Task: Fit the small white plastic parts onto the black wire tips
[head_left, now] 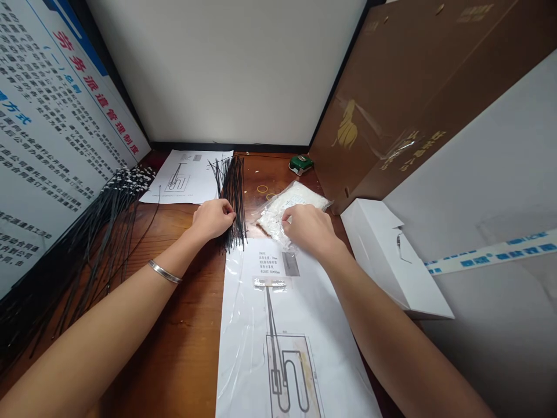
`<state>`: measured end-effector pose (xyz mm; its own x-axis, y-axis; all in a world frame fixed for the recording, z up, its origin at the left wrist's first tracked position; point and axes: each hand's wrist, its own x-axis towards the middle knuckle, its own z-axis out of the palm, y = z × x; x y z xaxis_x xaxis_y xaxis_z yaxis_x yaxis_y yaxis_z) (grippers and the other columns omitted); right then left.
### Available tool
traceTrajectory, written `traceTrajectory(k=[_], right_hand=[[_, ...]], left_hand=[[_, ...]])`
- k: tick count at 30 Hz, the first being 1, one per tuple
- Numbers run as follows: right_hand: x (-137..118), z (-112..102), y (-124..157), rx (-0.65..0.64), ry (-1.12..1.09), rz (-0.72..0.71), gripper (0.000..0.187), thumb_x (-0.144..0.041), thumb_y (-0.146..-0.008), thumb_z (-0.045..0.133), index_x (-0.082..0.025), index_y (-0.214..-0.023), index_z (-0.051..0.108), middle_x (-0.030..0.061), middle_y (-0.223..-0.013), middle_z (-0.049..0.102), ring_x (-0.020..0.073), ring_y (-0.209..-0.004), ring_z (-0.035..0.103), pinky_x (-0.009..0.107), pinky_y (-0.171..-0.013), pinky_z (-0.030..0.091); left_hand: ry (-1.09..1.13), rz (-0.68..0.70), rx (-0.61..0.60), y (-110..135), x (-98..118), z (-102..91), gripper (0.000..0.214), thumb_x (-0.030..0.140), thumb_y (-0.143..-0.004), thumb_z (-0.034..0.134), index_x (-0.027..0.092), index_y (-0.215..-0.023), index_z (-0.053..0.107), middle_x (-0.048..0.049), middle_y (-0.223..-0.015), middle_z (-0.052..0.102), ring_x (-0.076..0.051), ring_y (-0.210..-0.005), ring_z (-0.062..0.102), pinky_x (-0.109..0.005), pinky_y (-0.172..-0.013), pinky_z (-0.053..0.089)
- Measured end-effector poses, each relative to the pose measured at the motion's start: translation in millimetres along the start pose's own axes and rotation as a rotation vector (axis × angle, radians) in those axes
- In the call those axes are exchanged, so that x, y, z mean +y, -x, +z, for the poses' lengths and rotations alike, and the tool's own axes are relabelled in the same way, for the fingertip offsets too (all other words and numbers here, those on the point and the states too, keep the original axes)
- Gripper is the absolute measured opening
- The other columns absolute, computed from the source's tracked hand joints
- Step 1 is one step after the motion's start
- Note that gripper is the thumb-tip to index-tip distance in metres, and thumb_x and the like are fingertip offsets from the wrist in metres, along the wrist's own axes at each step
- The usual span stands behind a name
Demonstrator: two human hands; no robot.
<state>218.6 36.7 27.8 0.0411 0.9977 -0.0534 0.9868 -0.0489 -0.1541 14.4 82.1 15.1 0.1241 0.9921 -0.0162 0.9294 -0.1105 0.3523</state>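
Note:
My left hand (214,219) is closed, its thumb and fingertips pinched at the near half of a bundle of thin black wires (232,183). How many wires lie between the fingertips is hidden. Over a clear plastic bag (300,194) full of small white pieces, my right hand (310,227) is closed with its thumb and index finger together. Anything in that pinch is too small to make out. Between my forearms lies a plastic-covered drawing sheet (243,360) with printed text and a looped wire diagram.
More black wires with white ends (126,183) lie along the left panel. A second drawing sheet (165,191) is at the back left. A green tape measure (300,164) sits at the back right, near rubber bands (262,189). A white box (391,255) and brown carton (383,116) stand right.

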Motion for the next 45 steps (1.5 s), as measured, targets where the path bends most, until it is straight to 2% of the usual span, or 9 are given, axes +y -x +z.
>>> traceTrajectory(k=[7,15,21,26,31,35,40,43,45], right_hand=[[0.8,6.4,-4.1,0.024,0.017,0.011,0.021,-0.017,-0.082,0.051,-0.018,-0.088,0.072,0.0116,-0.094,0.071,0.0241,-0.084,0.064,0.029,-0.062,0.038],[1.5,8.7,-6.5,0.052,0.017,0.007,0.021,-0.018,-0.081,0.052,-0.019,-0.083,0.073,0.011,-0.086,0.072,0.024,-0.08,0.064,0.029,-0.059,0.037],[2.7,4.9,-6.1,0.063,-0.022,-0.013,0.023,-0.015,-0.08,0.052,-0.022,-0.08,0.074,0.0084,-0.084,0.071,0.0225,-0.078,0.064,0.028,-0.058,0.036],[1.3,-0.2,-3.1,0.081,-0.003,-0.012,0.023,-0.015,-0.08,0.052,-0.021,-0.081,0.074,0.0081,-0.083,0.072,0.0234,-0.077,0.064,0.029,-0.057,0.035],[-0.2,-7.3,0.3,0.094,0.013,-0.011,0.019,-0.014,-0.078,0.052,-0.019,-0.077,0.071,0.0082,-0.079,0.071,0.023,-0.075,0.062,0.029,-0.055,0.034],[0.0,-16.3,4.4,0.111,-0.019,0.003,0.018,-0.016,-0.076,0.053,-0.02,-0.076,0.07,0.0071,-0.076,0.07,0.023,-0.075,0.061,0.029,-0.056,0.033],[-12.7,-16.5,11.1,0.059,-0.246,-0.089,0.017,-0.021,-0.079,0.052,-0.021,-0.079,0.069,0.003,-0.07,0.068,0.019,-0.069,0.059,0.027,-0.055,0.033],[-28.8,1.2,15.8,0.045,-0.361,-0.185,0.016,-0.024,-0.082,0.053,-0.02,-0.08,0.069,0.0019,-0.067,0.067,0.016,-0.062,0.058,0.027,-0.056,0.035],[-39.6,17.0,19.3,0.046,-0.431,-0.277,0.016,-0.019,-0.083,0.052,-0.019,-0.08,0.068,0.0005,-0.064,0.066,0.0144,-0.061,0.058,0.027,-0.059,0.038]], left_hand=[[-0.332,0.076,-0.103,-5.6,15.6,-7.6,0.03,0.032,-0.081,0.046,0.019,-0.097,0.069,-0.0132,-0.102,0.071,-0.03,-0.098,0.064,-0.038,-0.079,0.048],[-0.44,0.118,-0.256,-25.1,40.5,-10.0,0.033,0.023,-0.069,0.058,0.013,-0.097,0.073,-0.0211,-0.109,0.069,-0.037,-0.104,0.062,-0.041,-0.087,0.045],[-0.426,0.096,-0.18,-22.7,35.5,-11.3,0.036,0.031,-0.074,0.053,0.011,-0.098,0.071,-0.0214,-0.105,0.069,-0.035,-0.1,0.064,-0.039,-0.082,0.048],[-0.344,0.063,-0.076,-12.9,26.8,-22.8,0.029,0.034,-0.075,0.048,0.017,-0.079,0.072,-0.0153,-0.087,0.072,-0.031,-0.086,0.066,-0.035,-0.07,0.049],[-0.117,0.05,-0.041,23.6,14.5,-38.6,0.024,0.032,-0.072,0.047,0.021,-0.057,0.063,-0.0064,-0.059,0.065,-0.023,-0.062,0.06,-0.032,-0.055,0.04],[-0.014,0.045,-0.061,75.5,1.9,-48.9,0.022,0.032,-0.072,0.049,0.022,-0.057,0.06,-0.0014,-0.058,0.063,-0.018,-0.058,0.056,-0.03,-0.053,0.035],[-0.004,0.037,-0.301,132.3,-17.3,-58.8,0.023,0.032,-0.076,0.048,0.024,-0.058,0.059,0.0029,-0.056,0.062,-0.015,-0.053,0.053,-0.028,-0.053,0.033],[-0.078,0.054,-0.426,146.1,-29.3,-58.7,0.024,0.03,-0.077,0.049,0.025,-0.056,0.058,0.0032,-0.057,0.063,-0.016,-0.054,0.053,-0.029,-0.054,0.032],[-0.126,0.055,-0.438,146.6,-34.4,-56.1,0.025,0.033,-0.079,0.049,0.025,-0.059,0.06,0.0018,-0.062,0.066,-0.018,-0.058,0.056,-0.03,-0.056,0.032]])
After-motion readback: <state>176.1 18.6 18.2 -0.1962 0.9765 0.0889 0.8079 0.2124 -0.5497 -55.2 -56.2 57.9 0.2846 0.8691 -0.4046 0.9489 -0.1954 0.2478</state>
